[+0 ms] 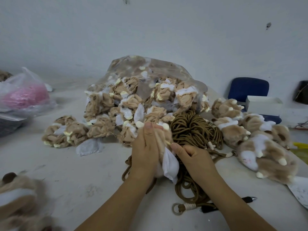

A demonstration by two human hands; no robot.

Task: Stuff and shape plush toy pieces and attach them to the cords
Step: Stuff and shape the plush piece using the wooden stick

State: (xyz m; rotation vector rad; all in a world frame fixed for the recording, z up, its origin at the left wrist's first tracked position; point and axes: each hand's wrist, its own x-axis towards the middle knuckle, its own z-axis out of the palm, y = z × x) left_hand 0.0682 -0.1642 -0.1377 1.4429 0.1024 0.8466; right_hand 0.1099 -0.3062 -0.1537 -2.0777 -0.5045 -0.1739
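My left hand (145,152) wraps around a tan plush piece (164,139) with cream claws and a white lining flap (170,165) hanging below it. My right hand (193,160) pinches a thin pale stick (164,140) that pokes into the piece. Directly behind the hands lies a bundle of brown cords (191,125), and more loops trail toward me to a cord end with a ring and white wrapping (180,207). A clear plastic bag (150,70) spills inside-out tan pieces (116,107) at the centre. Shaped plush paws (260,142) are piled at the right.
A grey-white table (83,172) holds everything. A clear bag with pink contents (25,95) sits at the far left. More plush (18,202) lies at the near left corner. A black pen (228,205) lies near my right forearm. A white box (263,105) and blue chair (248,87) stand at the right.
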